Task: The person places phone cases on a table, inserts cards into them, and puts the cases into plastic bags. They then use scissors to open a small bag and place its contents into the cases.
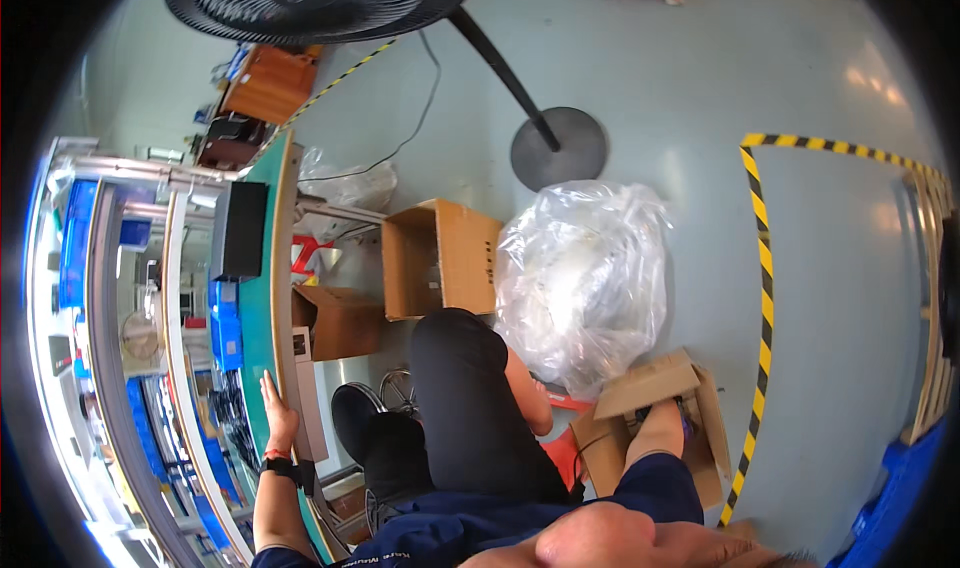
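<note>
The brown box (712, 448) is sitting low down at the person's right side, made of plain cardboard, with its flaps sticking up and out. Its mouth is facing up, and some dark things are showing inside, with a bit of purple too. The right hand (670, 414) is reaching into this box, and a flap and the shade are hiding most of it, so I can't tell how far its fingers are spread or if it is holding something. The left hand (279, 424) is lying flat on the edge of the green worktop (261, 328), with its fingers straight and nothing showing in its grip. A black case (240, 230) is standing farther up the worktop. A big clear bag (583, 283) is bulging just past the box, filling the room on that side. A bigger carton (468, 258) is standing on the bag's left. The striped tape (767, 268) is running close by the box's right side, and wide grey floor (840, 318) is stretching out past it.
</note>
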`<state>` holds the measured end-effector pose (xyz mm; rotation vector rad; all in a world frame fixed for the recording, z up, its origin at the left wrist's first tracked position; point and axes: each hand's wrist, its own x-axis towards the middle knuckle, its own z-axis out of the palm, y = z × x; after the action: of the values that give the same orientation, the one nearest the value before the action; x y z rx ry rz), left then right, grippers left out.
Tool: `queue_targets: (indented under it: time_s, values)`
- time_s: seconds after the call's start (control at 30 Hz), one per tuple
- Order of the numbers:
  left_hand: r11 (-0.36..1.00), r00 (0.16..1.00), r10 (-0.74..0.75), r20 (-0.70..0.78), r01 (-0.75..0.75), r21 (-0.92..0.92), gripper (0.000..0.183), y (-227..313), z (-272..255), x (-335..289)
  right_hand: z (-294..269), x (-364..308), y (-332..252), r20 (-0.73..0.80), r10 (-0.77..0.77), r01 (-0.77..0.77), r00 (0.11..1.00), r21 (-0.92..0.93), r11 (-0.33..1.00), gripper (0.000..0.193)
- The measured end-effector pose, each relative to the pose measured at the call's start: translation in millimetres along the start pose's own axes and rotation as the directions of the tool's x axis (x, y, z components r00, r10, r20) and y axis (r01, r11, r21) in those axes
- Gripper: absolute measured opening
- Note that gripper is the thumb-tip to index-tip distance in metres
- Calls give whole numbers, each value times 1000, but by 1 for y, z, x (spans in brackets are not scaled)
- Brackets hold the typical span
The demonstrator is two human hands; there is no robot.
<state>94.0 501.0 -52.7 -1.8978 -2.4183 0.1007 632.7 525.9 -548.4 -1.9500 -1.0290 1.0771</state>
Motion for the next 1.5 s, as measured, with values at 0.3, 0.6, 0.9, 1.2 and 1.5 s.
queue_targets:
  time_s: [0.3,0.6,0.9,1.2,1.5]
  values:
    - [1000,1000,-13,9,13,-12,91,22,-6,-3,35,-19,7,222,-33,28,975,24,999,43]
    - [1000,1000,-15,-7,15,-1,89,22,-7,-4,21,-63,52,331,48,-55,942,9,998,43]
    - [999,999,-29,-29,30,16,87,21,-4,-4,-9,-100,75,406,120,-126,906,-12,992,43]
    - [999,991,-26,-128,30,34,85,18,4,-5,-61,-79,51,474,82,-56,877,-70,996,43]
    - [997,996,-46,-73,50,57,84,24,1,-5,-42,-105,39,624,111,-100,773,-52,994,43]
